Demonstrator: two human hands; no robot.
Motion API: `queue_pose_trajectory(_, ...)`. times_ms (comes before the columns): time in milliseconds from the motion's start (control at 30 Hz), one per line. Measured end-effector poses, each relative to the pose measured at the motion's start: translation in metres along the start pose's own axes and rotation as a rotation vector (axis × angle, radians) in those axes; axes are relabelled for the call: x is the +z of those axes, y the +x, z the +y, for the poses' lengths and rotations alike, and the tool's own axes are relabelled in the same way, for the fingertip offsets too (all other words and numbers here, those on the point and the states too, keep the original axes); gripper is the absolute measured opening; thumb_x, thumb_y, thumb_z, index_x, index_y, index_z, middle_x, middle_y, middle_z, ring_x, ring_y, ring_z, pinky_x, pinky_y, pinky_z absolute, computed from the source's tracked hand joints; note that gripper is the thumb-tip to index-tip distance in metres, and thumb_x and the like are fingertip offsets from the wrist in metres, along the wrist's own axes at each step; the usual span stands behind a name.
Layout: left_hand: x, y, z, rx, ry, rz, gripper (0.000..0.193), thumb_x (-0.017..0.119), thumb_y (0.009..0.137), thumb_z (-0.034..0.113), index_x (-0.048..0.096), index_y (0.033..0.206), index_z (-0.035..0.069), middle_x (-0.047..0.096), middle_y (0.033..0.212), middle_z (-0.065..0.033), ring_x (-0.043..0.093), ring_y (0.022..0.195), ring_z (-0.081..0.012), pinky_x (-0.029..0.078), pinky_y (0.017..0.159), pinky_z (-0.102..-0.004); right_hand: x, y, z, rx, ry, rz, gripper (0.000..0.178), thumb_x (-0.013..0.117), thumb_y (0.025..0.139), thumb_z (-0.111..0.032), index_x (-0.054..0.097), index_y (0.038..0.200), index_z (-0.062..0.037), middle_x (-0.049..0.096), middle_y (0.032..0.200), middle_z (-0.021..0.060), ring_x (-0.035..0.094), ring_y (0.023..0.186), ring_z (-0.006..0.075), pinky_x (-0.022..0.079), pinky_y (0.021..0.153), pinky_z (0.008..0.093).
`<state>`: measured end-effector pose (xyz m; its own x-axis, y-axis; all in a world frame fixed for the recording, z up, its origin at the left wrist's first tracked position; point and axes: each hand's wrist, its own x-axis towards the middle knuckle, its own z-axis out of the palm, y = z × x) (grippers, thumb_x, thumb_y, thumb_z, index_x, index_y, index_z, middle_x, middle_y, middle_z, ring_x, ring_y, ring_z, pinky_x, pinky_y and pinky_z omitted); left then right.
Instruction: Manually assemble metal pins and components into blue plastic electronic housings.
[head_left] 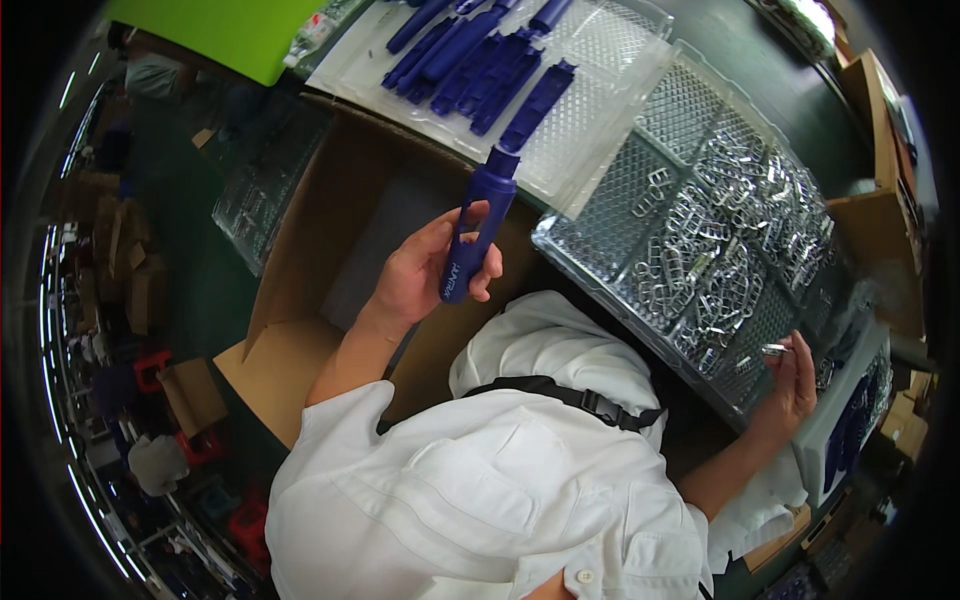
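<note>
My left hand (420, 268) is closed around a dark blue plastic housing (487, 193), a long hollow tube with a window cut in its side and pale lettering near its lower end. Its narrow top end points up toward the trays. On the right, my right hand (793, 388) pinches a small shiny metal clip (775, 350) between thumb and fingertips. That hand is over the near right corner of a clear compartmented tray (625, 170), where many loose metal clips (735, 235) lie heaped.
A white textured tray (400, 90) beyond my left hand carries several blue plastic parts (470, 70). Below it stands an open cardboard box (310, 220). A light bin (850, 410) with blue parts sits at the right. A green panel (220, 30) is at the upper left.
</note>
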<state>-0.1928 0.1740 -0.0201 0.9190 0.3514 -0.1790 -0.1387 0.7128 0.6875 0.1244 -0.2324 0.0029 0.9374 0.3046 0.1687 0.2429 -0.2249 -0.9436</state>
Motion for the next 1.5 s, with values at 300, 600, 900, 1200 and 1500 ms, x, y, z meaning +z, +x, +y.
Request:
queue_pose_trajectory(300,0.108,0.087,-0.043,-0.185,-0.224,-0.395,0.067,0.054,0.112,0.039,0.031,0.163,0.002,0.064,0.134,-0.0168,0.071,0.114,-0.0219,0.061,0.097,-0.0389,-0.019,-0.025,-0.020,0.020,0.135,0.080,0.019,0.069,0.100,0.004,0.071,0.119,0.0051,0.072,0.112,0.0108,0.067,0.097,0.0136,0.053,0.086,0.0242)
queue_pose_trajectory(600,0.162,0.112,-0.101,-0.533,-0.629,-0.467,0.064,0.049,0.113,0.041,0.032,0.160,0.001,0.064,0.124,-0.0112,0.072,0.108,-0.0219,0.065,0.090,-0.0381,-0.019,-0.035,-0.037,-0.066,0.130,0.126,0.018,0.070,0.095,0.011,0.073,0.112,0.0058,0.068,0.114,0.0092,0.061,0.097,0.0094,0.048,0.082,0.0196)
queue_pose_trajectory(900,0.183,0.117,-0.107,-0.680,-0.646,-0.396,0.063,0.039,0.115,0.049,0.035,0.159,0.004,0.061,0.114,-0.0076,0.057,0.075,-0.0102,0.055,0.054,-0.0244,-0.009,-0.026,-0.048,-0.102,0.233,0.065,0.016,0.072,0.093,0.013,0.069,0.107,0.0055,0.066,0.111,0.0092,0.061,0.091,0.0082,0.049,0.078,0.0188)
queue_pose_trajectory(1200,0.188,0.128,-0.109,-0.659,-0.625,-0.327,0.059,0.032,0.117,0.049,0.039,0.155,0.005,0.059,0.106,-0.0034,0.058,0.076,-0.0093,0.052,0.054,-0.0234,0.002,-0.012,-0.059,-0.175,0.159,0.030,0.020,0.072,0.089,0.017,0.070,0.104,0.0051,0.067,0.110,0.0122,0.064,0.096,0.0142,0.052,0.084,0.0247)
queue_pose_trajectory(1500,0.183,0.122,-0.126,-0.485,-0.072,-0.327,0.046,0.058,0.112,0.022,0.046,0.150,0.000,0.062,0.113,-0.0062,0.066,0.079,-0.0124,0.056,0.064,-0.0258,0.019,-0.011,-0.093,-0.240,0.064,-0.012,0.017,0.080,0.084,0.005,0.072,0.099,0.0042,0.067,0.128,0.0205,0.065,0.117,0.0279,0.050,0.103,0.0397)
